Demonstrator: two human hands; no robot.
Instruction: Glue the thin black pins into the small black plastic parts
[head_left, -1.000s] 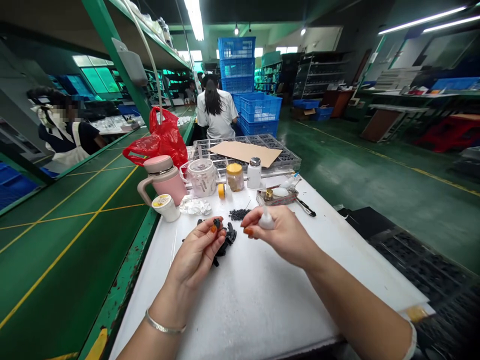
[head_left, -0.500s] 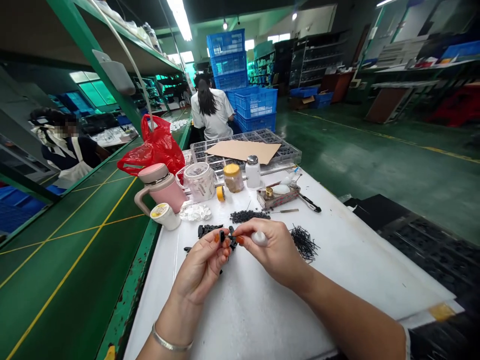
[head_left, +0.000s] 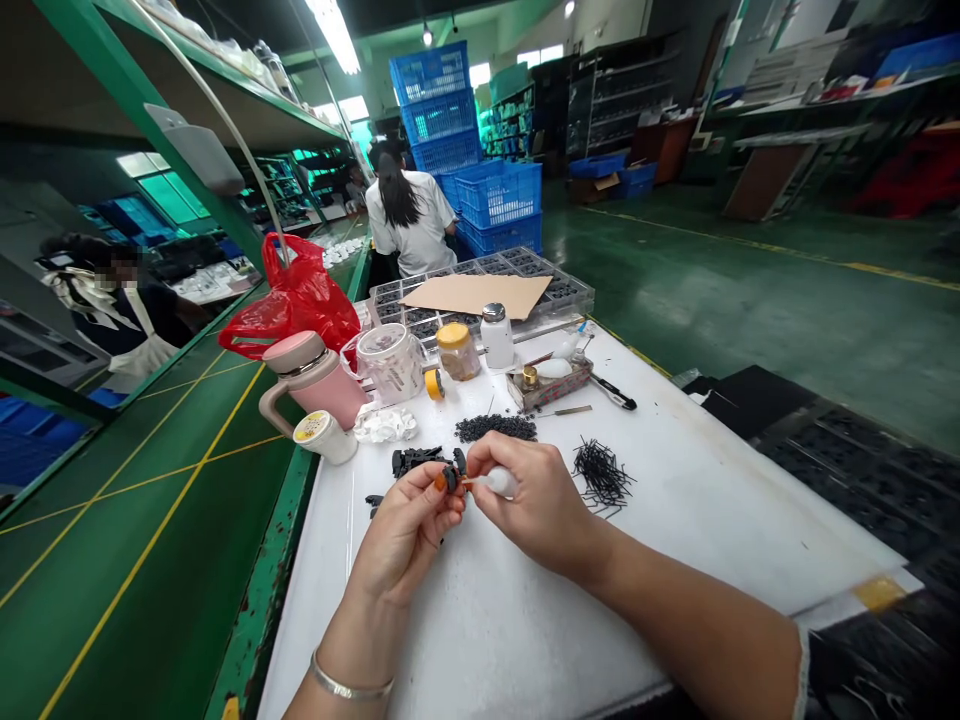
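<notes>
Between the fingertips of my left hand point(head_left: 412, 515) is a small black part point(head_left: 450, 477), pinched above the white table. My right hand point(head_left: 536, 500) is closed around a small white squeeze bottle point(head_left: 501, 483). The bottle's thin tip points left, close to the black part; whether they touch I cannot tell. Behind my fingers lie a cluster of black parts point(head_left: 417, 460) and a heap of small black rings point(head_left: 495, 428). Right of my right hand is a pile of thin black rods point(head_left: 602, 473).
A pink mug point(head_left: 319, 380), a white tub point(head_left: 324, 436), crumpled tissue point(head_left: 385, 423) and a yellow-lidded jar point(head_left: 457, 350) stand at the back left. A small box point(head_left: 551, 385) holds bottles beside a utility knife point(head_left: 613, 391). Behind is a divided tray point(head_left: 570, 293) under cardboard. A co-worker point(head_left: 412, 215) sits ahead.
My fingertips have shifted slightly. The squeeze bottle's tip now shows plainly beside the black part, which is turned a little differently. The whole view has moved slightly.
</notes>
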